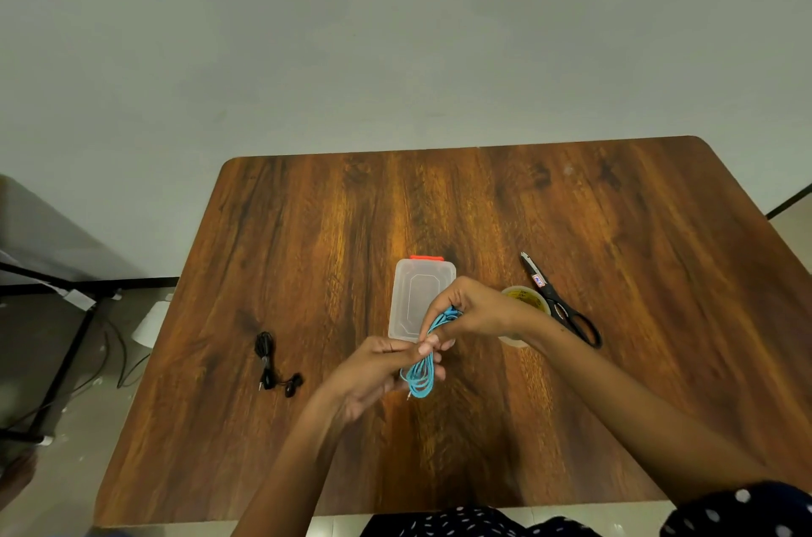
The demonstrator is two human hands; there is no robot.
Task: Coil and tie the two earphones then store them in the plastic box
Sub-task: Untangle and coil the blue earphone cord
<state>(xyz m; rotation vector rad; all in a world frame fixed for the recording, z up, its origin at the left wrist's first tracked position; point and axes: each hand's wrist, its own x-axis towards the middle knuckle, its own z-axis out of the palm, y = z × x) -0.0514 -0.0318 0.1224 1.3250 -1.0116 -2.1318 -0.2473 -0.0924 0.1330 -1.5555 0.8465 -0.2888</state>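
A coiled blue earphone (422,378) hangs in looped strands between my two hands above the table. My left hand (378,369) grips the middle of the coil from the left. My right hand (470,310) pinches the coil's upper end, fingers curled round it. A small metal plug tip sticks out at the coil's bottom. Behind my hands sits the clear plastic box (415,299), lid on, with a red latch at its far end. A black earphone (272,365) lies bundled on the table at the left, touched by neither hand.
A roll of clear tape (525,303) lies right of the box, partly hidden by my right wrist. Black scissors (562,303) lie beside it, blades pointing away. The wooden table (615,404) ends near my body; a black stand and cables are on the floor at left.
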